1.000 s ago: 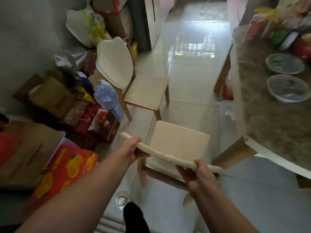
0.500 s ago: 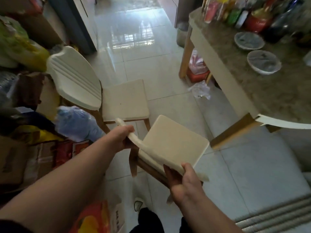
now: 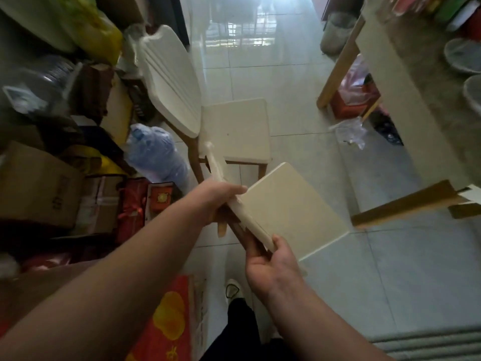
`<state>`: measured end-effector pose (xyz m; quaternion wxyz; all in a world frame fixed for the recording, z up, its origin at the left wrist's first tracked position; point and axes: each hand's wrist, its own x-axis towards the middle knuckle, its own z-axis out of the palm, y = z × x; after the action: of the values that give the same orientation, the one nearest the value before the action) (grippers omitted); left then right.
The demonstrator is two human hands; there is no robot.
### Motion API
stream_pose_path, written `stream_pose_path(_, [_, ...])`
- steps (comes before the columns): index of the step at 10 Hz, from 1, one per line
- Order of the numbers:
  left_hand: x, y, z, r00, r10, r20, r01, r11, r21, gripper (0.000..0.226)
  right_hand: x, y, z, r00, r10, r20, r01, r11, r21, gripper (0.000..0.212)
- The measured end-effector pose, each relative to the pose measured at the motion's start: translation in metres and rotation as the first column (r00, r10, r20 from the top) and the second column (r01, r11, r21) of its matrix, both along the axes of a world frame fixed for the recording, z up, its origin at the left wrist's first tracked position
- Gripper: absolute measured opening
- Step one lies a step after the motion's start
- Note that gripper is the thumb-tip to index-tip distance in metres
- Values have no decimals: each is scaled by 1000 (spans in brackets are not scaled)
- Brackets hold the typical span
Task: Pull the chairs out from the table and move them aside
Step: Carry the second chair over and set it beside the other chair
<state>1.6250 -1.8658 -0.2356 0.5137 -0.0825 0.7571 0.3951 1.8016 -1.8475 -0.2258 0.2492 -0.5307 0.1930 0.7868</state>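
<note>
A cream chair (image 3: 289,212) with wooden legs stands in front of me, its seat turned toward the table (image 3: 406,105) on the right. My left hand (image 3: 218,196) grips the top of its backrest near the middle. My right hand (image 3: 270,264) grips the same backrest at its near end. A second cream chair (image 3: 234,126) stands just beyond, its back against the clutter on the left. The held chair's top edge nearly touches that chair's seat frame.
Cardboard boxes (image 3: 39,183), a blue water bottle (image 3: 156,152), red gift boxes and bags pile along the left wall. A crumpled plastic bag (image 3: 348,131) lies on the tiled floor. Covered bowls (image 3: 460,56) sit on the table. My shoe (image 3: 231,290) is below the chair.
The held chair has swung left and closer to the second chair, its backrest turning more end-on to me. Both hands kept their grip and the view shifted left.
</note>
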Motion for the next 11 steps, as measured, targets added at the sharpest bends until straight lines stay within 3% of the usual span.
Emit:
stream_pose_path(3, [22,-57,-9,958,237,-161,-237,971,20,44,1,-49,1,997,83,-9,-83,996,13,41])
stream_pose_path(4, [23,-58,-3,935,266,-234,-268,963,22,39,7,-59,4,988,131,-81,-131,991,6,43])
stream_pose_path(5, [19,-55,-2,922,236,-307,-252,968,-15,37,15,-70,12,929,291,-229,-285,957,60,44])
stream_pose_path(6, [5,-51,-1,924,166,-346,-194,980,-50,32,24,-56,16,790,613,19,-531,667,523,25])
stream_pose_path(7, [-17,-50,7,928,58,-367,-107,988,-115,32,33,-38,-12,223,315,922,-713,-593,375,75])
stream_pose_path(8, [-41,-50,8,881,-129,-455,31,976,-217,46,4,-54,-36,-305,164,938,-536,-844,-26,117])
stream_pose_path(9, [-63,-58,8,802,-289,-523,174,950,-258,46,-31,-94,-49,-207,313,927,-644,-757,112,107])
stream_pose_path(10, [-92,-68,6,775,-328,-541,237,943,-232,39,-61,-113,-56,-178,366,913,-674,-722,157,107])
stream_pose_path(11, [-114,-80,0,796,-294,-529,219,955,-202,35,-85,-121,-62,-219,390,894,-667,-728,154,107])
